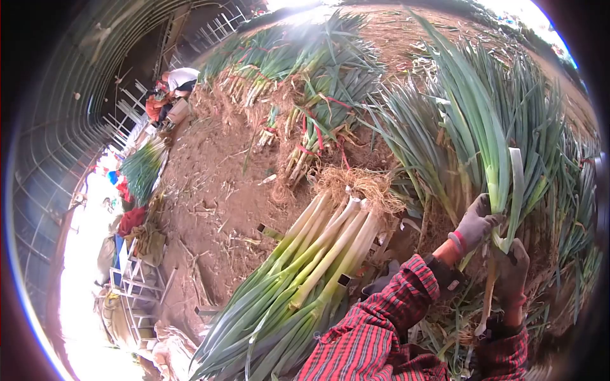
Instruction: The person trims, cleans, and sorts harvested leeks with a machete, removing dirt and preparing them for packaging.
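Observation:
A long green onion (pixel 498 152) stands upright in front of me, its leaves fanning upward and its pale stalk reaching down to the root end. My left hand (pixel 476 223), in a grey glove, is closed around it where the leaves meet the stalk. Just below and to the right, my gloved right hand (pixel 512 270) is closed at the same onion, by a folded outer leaf (pixel 516 184) that hangs away from the stalk. Some of the right fingers are hidden. To the left lies a pile of trimmed green onions (pixel 324 254), roots pointing away from me.
Dense upright green onions (pixel 540 120) stand behind and right of my hands. Bundles tied with red bands (pixel 311 140) lie on the bare soil (pixel 222 171). A metal frame (pixel 135 286) stands at left. Another person (pixel 181 79) bends over farther back.

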Demonstrator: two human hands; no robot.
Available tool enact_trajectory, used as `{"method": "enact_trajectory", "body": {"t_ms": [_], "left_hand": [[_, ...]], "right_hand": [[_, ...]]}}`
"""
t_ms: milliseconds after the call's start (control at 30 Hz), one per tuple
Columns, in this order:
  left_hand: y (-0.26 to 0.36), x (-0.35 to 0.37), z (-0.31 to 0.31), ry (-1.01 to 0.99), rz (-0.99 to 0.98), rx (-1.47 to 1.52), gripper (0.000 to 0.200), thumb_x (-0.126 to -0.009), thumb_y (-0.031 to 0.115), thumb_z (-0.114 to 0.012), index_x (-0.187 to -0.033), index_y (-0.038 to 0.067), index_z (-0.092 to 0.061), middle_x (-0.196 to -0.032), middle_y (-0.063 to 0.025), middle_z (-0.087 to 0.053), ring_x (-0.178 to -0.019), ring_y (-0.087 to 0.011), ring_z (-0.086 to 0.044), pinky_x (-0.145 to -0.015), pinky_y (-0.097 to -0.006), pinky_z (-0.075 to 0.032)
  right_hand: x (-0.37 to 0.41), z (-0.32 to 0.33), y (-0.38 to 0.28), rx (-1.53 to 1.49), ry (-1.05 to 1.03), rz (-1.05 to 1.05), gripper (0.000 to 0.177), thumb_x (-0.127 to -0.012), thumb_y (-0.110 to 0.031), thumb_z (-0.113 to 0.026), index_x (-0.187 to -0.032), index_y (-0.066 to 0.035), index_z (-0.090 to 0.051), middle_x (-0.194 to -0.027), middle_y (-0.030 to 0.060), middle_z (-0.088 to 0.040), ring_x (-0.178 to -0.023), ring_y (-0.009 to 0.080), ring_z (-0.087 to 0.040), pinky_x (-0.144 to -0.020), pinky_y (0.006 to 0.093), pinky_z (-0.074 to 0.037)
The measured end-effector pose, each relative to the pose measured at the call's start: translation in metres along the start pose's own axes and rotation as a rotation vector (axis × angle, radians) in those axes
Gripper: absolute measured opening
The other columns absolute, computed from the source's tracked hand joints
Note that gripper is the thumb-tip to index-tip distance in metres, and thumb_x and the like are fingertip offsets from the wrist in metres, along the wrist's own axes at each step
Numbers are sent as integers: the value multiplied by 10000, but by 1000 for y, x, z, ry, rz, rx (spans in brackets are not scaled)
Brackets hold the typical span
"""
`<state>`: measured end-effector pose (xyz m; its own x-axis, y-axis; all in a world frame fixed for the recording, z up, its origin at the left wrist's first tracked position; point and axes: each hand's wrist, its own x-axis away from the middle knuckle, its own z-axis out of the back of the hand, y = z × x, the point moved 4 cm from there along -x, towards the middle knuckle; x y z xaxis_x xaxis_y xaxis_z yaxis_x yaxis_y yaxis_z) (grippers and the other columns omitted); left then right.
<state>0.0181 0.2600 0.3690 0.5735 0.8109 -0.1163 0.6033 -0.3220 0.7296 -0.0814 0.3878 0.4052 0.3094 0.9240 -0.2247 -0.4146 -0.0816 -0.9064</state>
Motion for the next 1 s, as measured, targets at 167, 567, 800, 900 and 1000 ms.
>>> {"method": "enact_trajectory", "body": {"t_ms": [167,567,800,900,1000], "left_hand": [[-11,-3,3,24,-35,50,326,-851,-94,-594,-1133,47,-510,-1060,-20,-634,-974,-108,-595,-871,-283,-489],[-25,5,-15,-137,321,453,149,-965,145,-466,-1070,58,-527,-927,-87,-606,-825,-206,-620,-705,-380,-547],[26,-10,-61,-2,102,-4,154,-961,62,-485,-1105,15,-516,-1000,-111,-599,-908,-228,-618,-868,-386,-548],[21,-32,-60,-109,57,91,215,-933,-6,-526,-1130,74,-497,-976,-113,-621,-788,-227,-644,-774,-426,-591],[35,-45,-68,-209,57,43,158,-931,14,-548,-1088,26,-536,-977,-117,-614,-822,-224,-631,-786,-389,-574]], "right_hand": [[9,-9,-5,10,-24,16,76,-789,28,-648,-844,-4,-606,-819,-10,-521,-753,85,-490,-682,232,-416],[38,29,-9,-168,-82,6,261,-844,-44,-674,-1098,-16,-622,-1007,20,-625,-935,87,-552,-838,264,-466],[74,56,-24,-532,-135,83,74,-916,-20,-586,-988,-25,-569,-945,11,-585,-917,81,-524,-821,246,-445],[99,70,-42,-794,-159,26,78,-943,2,-509,-1012,-22,-536,-955,37,-594,-895,105,-535,-823,270,-445],[131,90,-27,-549,-142,127,96,-975,-45,-459,-1059,-22,-501,-974,68,-617,-920,143,-564,-857,304,-455]]}}
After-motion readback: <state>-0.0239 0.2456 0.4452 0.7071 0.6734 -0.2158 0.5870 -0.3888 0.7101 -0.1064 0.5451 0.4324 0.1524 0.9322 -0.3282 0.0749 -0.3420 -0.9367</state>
